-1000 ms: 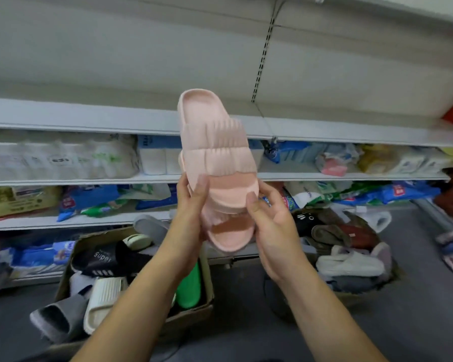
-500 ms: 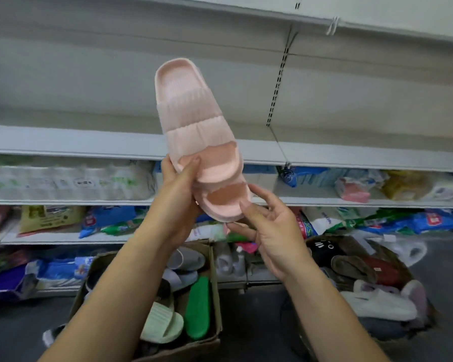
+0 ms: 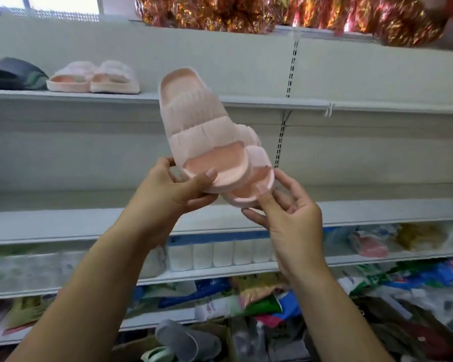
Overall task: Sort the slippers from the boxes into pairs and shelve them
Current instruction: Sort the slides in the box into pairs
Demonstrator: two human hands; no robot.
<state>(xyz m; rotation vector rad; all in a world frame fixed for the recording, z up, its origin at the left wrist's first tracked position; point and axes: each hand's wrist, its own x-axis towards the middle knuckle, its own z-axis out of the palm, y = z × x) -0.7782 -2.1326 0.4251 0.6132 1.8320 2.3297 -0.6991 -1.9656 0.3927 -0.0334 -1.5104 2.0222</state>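
Slippers (image 3: pixel 202 131) stacked, long axis up-left toward upper shelf (image 3: pixel 377 108), left hand (image 3: pixel 173 197) grip clasps top one's near end, right hand (image 3: pixel 293 223) pinches lower one; left nearer shelf.

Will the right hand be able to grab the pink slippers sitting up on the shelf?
Probably not yet. The right hand pinches the held slippers, and the shelf pair sits high up left, past the left hand.

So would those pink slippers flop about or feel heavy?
Probably light: the left hand and right hand hold the pink slippers up by one end. Likely fairly stiff, since they stand upward without drooping. Thick soles suggest foam, hardly fragile.
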